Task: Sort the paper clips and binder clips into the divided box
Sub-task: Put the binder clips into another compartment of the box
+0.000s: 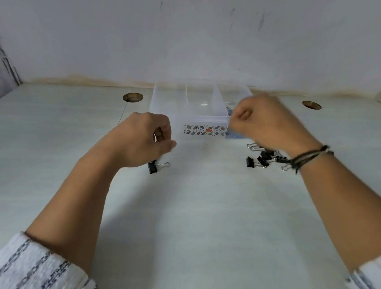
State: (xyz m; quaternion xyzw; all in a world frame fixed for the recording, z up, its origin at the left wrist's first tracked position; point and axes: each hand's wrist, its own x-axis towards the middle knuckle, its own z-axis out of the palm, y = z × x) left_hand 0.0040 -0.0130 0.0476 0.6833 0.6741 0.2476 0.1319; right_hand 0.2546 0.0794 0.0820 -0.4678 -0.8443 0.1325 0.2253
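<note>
We see two bare hands held up over a pale desk (189, 212). The left hand (144, 138) is curled, with the fingers (161, 132) bent in close to the thumb. They look pinched together, but we cannot tell if they hold anything, because that part is blurry. The right hand (262, 121) is curled into a loose fist just in front of the right end of the box (189, 106). Its fingers are tucked in, and we cannot tell if something small is inside them. A dark string band (310, 158) goes around the right wrist. Both arms have white sleeves with gray stripes, pushed up toward the elbows.

The box is clear plastic, with thin walls that split it into parts. It sits near the back edge of the desk, close to the wall (177, 32). A sticker (204, 129) with little leaves is on its front side. Something bluish shows at its right end, behind the right hand, but it is too blurry to name.

One black binder clip (155, 167) lies on the desk just under the left hand. A bunch of clips (262, 157) lies under the right wrist, black with silver handles, some touching each other.

The desk has two round holes near the back edge, one on the left (132, 97) and one on the right (311, 105). The wall is white with a few dark marks.
</note>
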